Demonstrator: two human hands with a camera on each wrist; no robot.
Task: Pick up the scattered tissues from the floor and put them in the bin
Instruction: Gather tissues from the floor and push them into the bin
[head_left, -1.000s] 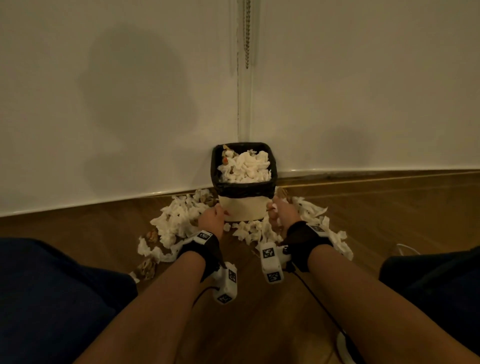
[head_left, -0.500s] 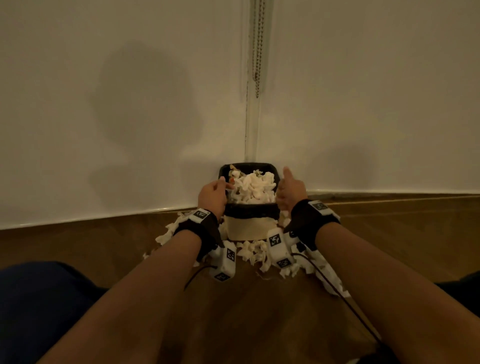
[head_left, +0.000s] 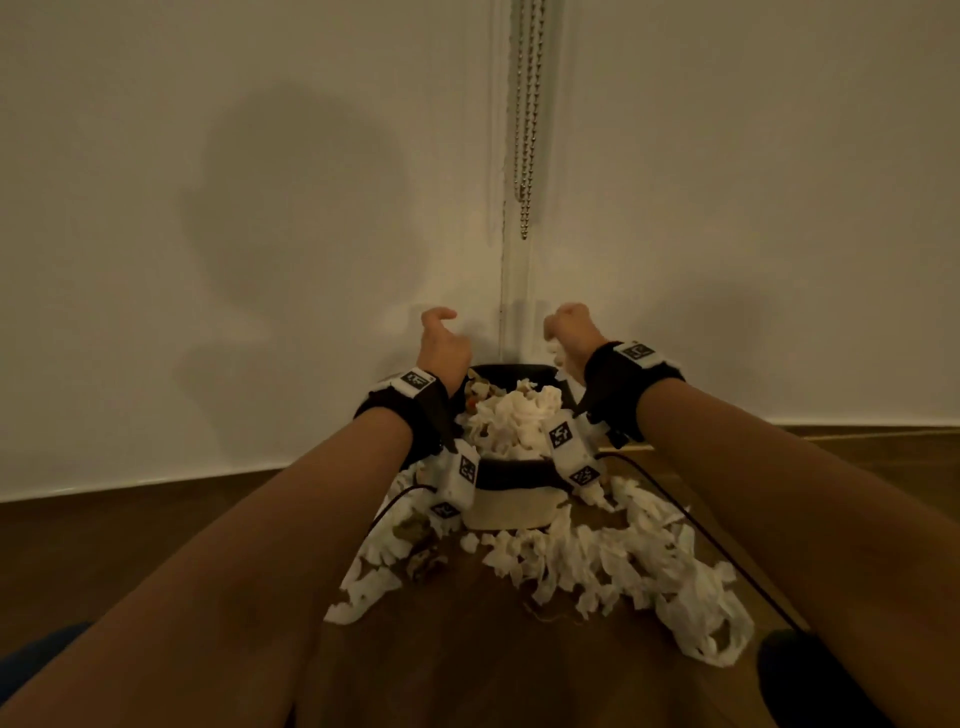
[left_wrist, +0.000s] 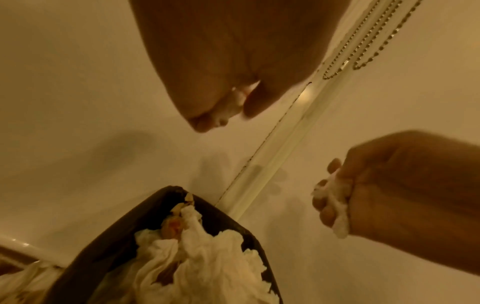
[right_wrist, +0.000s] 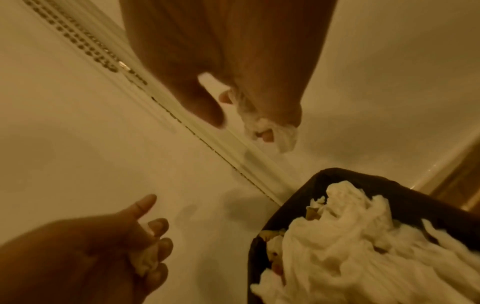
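Tissues (head_left: 597, 566): lying scattered across the floor (head_left: 182, 545) in front of and beside the bin, more heaping above its rim.
Bin (head_left: 511, 506): standing in the wall corner, black liner folded over its top.
Left hand (head_left: 441, 348): hovering above the bin's left side, fingers (right_wrist: 162, 246) curling round a small tissue wad (right_wrist: 144, 260).
Right hand (head_left: 571, 332): hovering above the bin's right side, fingers (left_wrist: 326, 211) clenching a tissue clump (left_wrist: 337, 214).
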